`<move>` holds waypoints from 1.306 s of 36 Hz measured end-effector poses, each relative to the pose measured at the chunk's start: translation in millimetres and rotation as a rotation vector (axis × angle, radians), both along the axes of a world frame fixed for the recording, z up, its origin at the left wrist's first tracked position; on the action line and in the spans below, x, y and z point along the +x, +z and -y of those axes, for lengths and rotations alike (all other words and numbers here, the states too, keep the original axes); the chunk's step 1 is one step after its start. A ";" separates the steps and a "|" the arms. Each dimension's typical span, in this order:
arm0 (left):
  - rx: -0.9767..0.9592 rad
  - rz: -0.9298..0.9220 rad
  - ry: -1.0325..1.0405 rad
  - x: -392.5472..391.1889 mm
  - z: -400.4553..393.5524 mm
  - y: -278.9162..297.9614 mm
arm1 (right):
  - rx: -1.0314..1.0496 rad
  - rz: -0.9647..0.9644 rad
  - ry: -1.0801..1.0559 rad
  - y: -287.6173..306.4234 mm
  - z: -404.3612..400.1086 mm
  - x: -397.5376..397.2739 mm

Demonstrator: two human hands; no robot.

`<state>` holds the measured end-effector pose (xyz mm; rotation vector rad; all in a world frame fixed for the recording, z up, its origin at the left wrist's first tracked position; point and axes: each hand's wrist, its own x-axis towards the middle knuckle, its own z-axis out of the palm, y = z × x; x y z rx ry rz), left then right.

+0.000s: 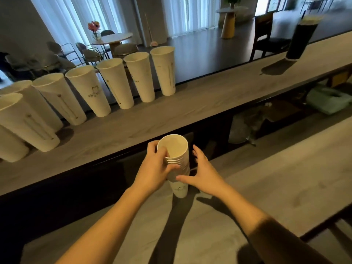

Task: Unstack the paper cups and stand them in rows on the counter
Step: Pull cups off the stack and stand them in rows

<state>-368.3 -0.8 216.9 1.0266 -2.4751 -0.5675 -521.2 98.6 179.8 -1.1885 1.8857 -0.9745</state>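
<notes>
A stack of white paper cups (180,189) stands upright on the lower counter (266,178) in front of me. My left hand (154,168) grips the stack near its top, fingers curled round the nested rims. My right hand (203,170) is spread open beside the stack on its right, thumb touching the stack's lower part, fingers apart from it. Several single white cups (116,82) stand in a row along the far edge of the upper counter (209,96), from the left edge to the middle. One more cup (24,122) stands in front of that row at the far left.
A tall dark cup (301,39) stands on the upper counter at the right. A dark gap with a shelf holding bags (327,100) separates the two counters. Tables and chairs (112,44) fill the room beyond.
</notes>
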 end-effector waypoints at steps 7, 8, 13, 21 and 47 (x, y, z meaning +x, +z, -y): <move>0.089 -0.077 0.023 12.6 -4.8 42.3 | -0.073 0.025 0.101 17.4 9.0 2.1; 0.107 -0.096 0.023 15.2 -6.1 55.0 | -0.103 0.016 0.111 24.0 11.7 0.9; 0.169 -0.229 0.054 34.5 -13.6 117.4 | -0.253 0.100 0.263 70.1 23.3 3.3; -0.095 -0.141 0.089 77.7 -8.0 174.3 | -0.404 0.108 0.336 121.3 50.8 39.1; 0.036 -0.402 0.327 186.4 33.3 237.0 | -0.421 -0.253 0.590 201.1 113.7 115.5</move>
